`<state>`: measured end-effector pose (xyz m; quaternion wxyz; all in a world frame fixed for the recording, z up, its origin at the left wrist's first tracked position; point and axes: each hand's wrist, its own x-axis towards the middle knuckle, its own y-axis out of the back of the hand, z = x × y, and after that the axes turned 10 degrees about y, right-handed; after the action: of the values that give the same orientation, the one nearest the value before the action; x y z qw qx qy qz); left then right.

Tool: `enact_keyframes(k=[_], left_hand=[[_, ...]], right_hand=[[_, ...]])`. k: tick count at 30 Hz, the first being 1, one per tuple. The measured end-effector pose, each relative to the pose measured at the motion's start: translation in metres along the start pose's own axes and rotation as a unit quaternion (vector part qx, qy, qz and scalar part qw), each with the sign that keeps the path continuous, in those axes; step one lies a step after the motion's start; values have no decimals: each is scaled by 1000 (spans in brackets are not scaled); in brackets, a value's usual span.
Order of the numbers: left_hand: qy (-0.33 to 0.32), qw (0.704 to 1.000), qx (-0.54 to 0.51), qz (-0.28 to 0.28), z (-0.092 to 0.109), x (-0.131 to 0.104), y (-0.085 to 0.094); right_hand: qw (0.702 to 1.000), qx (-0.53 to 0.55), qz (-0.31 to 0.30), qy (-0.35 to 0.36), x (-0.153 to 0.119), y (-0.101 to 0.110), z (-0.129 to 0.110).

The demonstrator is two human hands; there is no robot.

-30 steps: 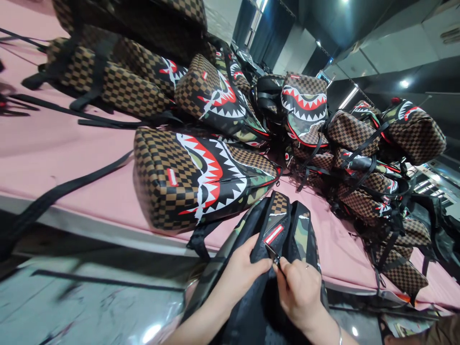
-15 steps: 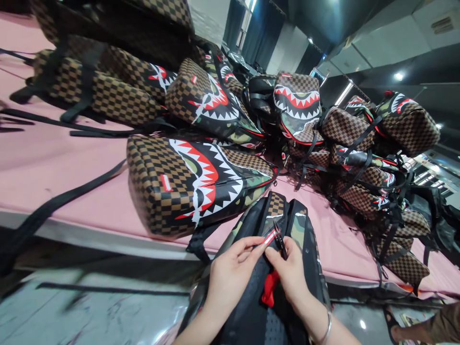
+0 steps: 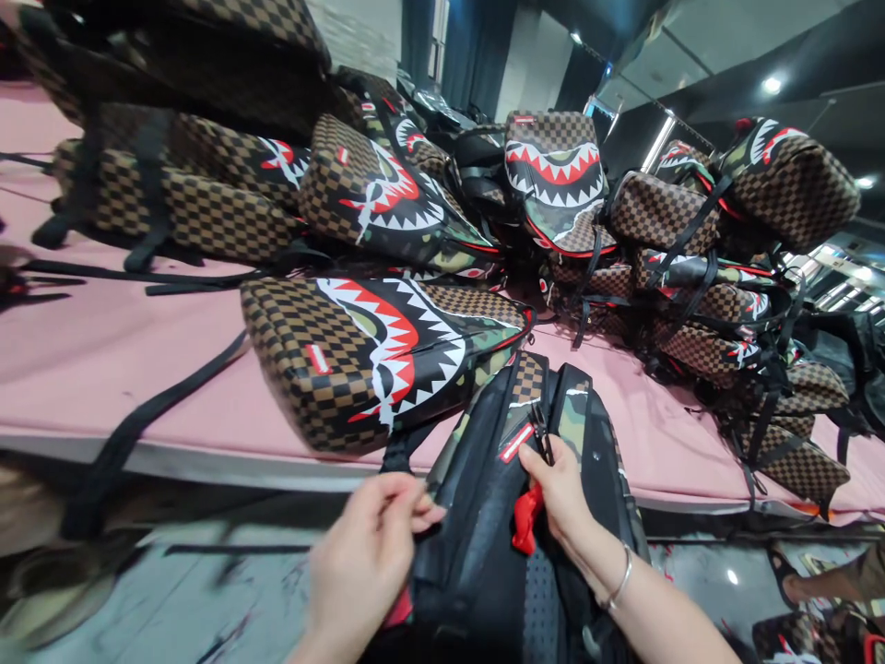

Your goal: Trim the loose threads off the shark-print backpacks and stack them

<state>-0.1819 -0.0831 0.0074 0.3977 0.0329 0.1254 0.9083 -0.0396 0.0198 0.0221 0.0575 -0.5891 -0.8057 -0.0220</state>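
Observation:
A black backpack (image 3: pixel 477 553) with checkered and camouflage strap tops stands in front of me, its strap side facing me. My right hand (image 3: pixel 561 480) grips dark thread snips (image 3: pixel 540 432), their tips pointing up over the strap. A strip of red cloth (image 3: pixel 526 521) hangs beneath that hand. Beside the blades a small red-and-white label (image 3: pixel 516 443) lies on the left strap. My left hand (image 3: pixel 380 535) is at the pack's left edge, thumb and fingers pinched together. Whatever they hold, if anything, is too small to make out.
A checkered shark-mouth backpack (image 3: pixel 359 360) lies on the pink-covered table (image 3: pixel 172 387), close behind the pack. More such bags (image 3: pixel 719 304) are heaped at the back and right. A loose black strap (image 3: pixel 152 406) hangs over the table's front edge. A person's foot (image 3: pixel 795 586) shows at lower right.
My left hand has let go of the red-and-white label and moved left and down to the pack's edge. The right hand stays by the label with the snips. The view has shifted slightly.

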Motion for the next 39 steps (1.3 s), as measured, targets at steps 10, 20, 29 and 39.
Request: enact_keyframes(k=[10, 20, 29, 39], left_hand=[[-102, 976, 189, -40, -4, 29, 44], [-147, 963, 128, -184, 29, 33, -27], [-195, 956, 119, -185, 28, -1, -20], [-42, 980, 151, -118, -2, -6, 53]], right_hand=[[999, -2, -39, -6, -4, 4, 12], [994, 91, -51, -36, -6, 7, 15], [996, 75, -26, -35, -6, 7, 19], [974, -179, -140, 25, -13, 16, -2]])
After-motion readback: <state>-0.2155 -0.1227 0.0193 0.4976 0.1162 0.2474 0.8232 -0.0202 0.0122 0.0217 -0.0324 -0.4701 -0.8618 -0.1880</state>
